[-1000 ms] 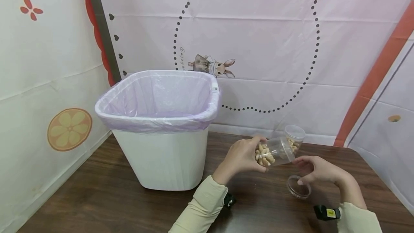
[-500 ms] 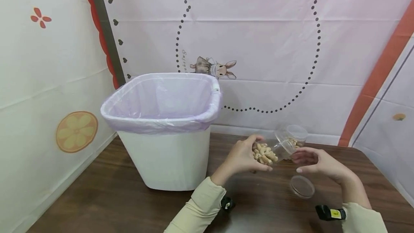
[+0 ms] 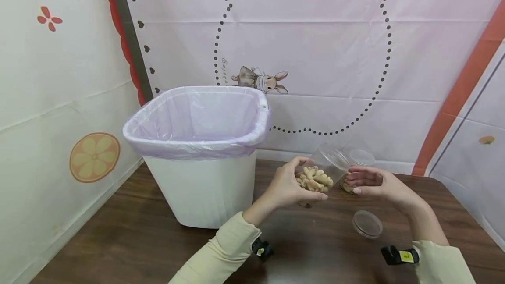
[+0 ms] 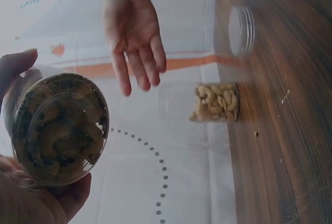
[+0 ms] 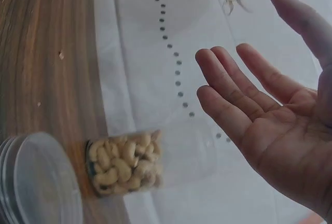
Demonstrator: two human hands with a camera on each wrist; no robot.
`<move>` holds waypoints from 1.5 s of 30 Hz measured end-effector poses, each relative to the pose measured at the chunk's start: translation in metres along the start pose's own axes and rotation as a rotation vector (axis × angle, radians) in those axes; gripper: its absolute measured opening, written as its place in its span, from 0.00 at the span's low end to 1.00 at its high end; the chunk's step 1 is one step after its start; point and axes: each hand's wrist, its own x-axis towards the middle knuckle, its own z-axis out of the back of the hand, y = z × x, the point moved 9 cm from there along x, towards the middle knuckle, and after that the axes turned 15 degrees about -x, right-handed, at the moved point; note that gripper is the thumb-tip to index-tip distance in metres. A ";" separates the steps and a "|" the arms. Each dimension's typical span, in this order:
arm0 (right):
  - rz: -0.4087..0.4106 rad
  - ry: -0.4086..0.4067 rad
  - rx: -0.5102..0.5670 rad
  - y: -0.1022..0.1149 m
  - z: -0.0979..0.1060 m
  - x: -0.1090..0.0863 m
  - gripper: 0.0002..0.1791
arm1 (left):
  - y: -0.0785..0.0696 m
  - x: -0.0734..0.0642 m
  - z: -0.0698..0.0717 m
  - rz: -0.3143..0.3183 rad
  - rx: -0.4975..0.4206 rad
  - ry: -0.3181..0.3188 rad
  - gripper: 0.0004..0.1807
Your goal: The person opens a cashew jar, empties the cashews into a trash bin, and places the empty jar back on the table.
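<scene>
In the head view my left hand [image 3: 289, 185] grips a clear plastic jar of cashews [image 3: 314, 179], tilted with its mouth up and to the right. The left wrist view shows the base of this jar [image 4: 59, 130] between the thumb and fingers. My right hand [image 3: 388, 187] is beside the jar's mouth, its fingers extended and holding nothing, as the right wrist view of the palm [image 5: 290, 125] confirms. Behind it a second clear jar of cashews [image 5: 127, 164] stands upright on the table, partly hidden in the head view. A round clear lid [image 3: 368, 224] lies in front.
A white bin [image 3: 205, 192] with a purple liner [image 3: 189, 150] stands on the wooden table [image 3: 323, 249] to the left. A printed cloth [image 3: 315, 56] hangs behind the table. Small crumbs [image 5: 61, 55] lie on the tabletop.
My left hand has drawn the jar leftward and slightly up, tipping its mouth higher. My right fingers, earlier at the jar's rim, are now apart from it.
</scene>
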 end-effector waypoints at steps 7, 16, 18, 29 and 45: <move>-0.089 -0.043 -0.052 0.017 0.004 0.009 0.35 | -0.016 -0.013 0.004 0.028 -0.132 0.041 0.39; 0.114 -0.068 0.044 0.053 0.003 0.022 0.21 | -0.042 -0.032 0.011 0.013 -0.151 0.081 0.37; 0.140 -0.070 0.051 0.058 0.003 0.023 0.23 | -0.048 -0.036 0.012 0.001 -0.159 0.098 0.38; 0.063 -0.072 -0.025 0.080 0.002 0.028 0.26 | -0.082 -0.058 0.036 0.016 -0.225 0.136 0.40; 0.076 -0.032 -0.070 0.107 -0.003 0.043 0.24 | -0.152 -0.083 0.099 -0.032 -0.100 0.085 0.41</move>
